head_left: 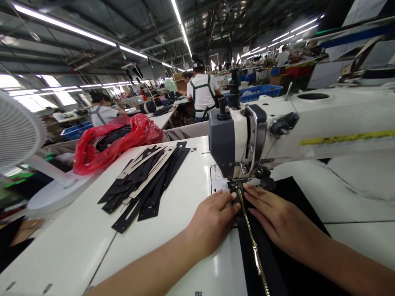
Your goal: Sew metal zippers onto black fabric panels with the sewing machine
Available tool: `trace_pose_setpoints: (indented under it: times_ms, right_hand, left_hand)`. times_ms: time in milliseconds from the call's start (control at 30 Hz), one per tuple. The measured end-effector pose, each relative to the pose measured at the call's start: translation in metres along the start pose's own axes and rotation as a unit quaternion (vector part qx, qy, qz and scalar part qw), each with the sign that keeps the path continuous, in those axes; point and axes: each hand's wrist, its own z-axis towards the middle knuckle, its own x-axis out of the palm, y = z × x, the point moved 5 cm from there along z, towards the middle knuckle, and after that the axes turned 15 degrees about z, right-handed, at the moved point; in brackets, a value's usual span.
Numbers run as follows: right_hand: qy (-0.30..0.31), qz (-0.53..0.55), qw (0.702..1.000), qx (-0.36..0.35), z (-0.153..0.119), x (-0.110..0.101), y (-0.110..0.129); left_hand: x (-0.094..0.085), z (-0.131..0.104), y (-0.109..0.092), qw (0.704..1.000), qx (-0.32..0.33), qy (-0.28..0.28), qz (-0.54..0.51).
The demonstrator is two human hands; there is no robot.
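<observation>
A: What's the biggest thing here?

B: The white table (74, 242), with the sewing machine (333, 119) across its right side. The red bag (145, 131) sits toward the far left.

A: And the cloth?

B: Black cloth (291, 193) lies under and beyond the right hand (284, 218). I'd keep its loose part flat so it doesn't drag. The pile of strips (160, 181) is well left of the work, a good place for it.

A: How are the hands set?

B: The left hand (210, 222) is slightly bent and spread wide, pressing from the left; the right is wide too, its fingers stretched flat. Neither is closed around anything. Light, even pressure would suit, since hard pulling could bend the line.

A: Where's the zip (247, 218)?

B: Between them, running from the metal foot (238, 185) toward the person. Its gold teeth should stay beside the stitch line, never under the needle, which I can't make out.

A: Anything smaller?

B: The zip pull (255, 255), well back from the foot, so it's out of the way. The fingertips, though, are very near the foot; they need care.
</observation>
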Motion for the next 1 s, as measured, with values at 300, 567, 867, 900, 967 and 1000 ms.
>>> trace_pose_setpoints:
  times_ms: [300,567,867,900,967,1000]
  right_hand:
    - [0.028,-0.016,0.999,-0.018,0.003,0.0,0.001]
    - [0.021,-0.017,0.999,-0.037,0.0,0.0,-0.001]
    - [0.006,0.044,0.998,-0.049,0.009,-0.007,-0.01]
    - [0.014,0.05,0.997,-0.057,0.009,-0.01,-0.007]
    - [0.038,0.07,0.995,-0.067,0.007,-0.016,0.006]
    - [0.049,0.085,0.993,-0.064,0.005,-0.018,0.013]
  left_hand:
    - [-0.001,0.004,0.001,0.997,0.07,0.011,-0.014]
    - [0.003,0.003,0.002,0.998,0.047,0.025,-0.015]
    - [0.008,0.006,0.006,0.999,0.039,0.0,-0.017]
    - [0.008,0.006,0.006,0.999,0.035,0.001,-0.014]
    - [0.006,0.007,0.005,0.999,0.03,0.008,-0.01]
    - [0.005,0.008,0.004,1.0,0.026,0.014,-0.008]
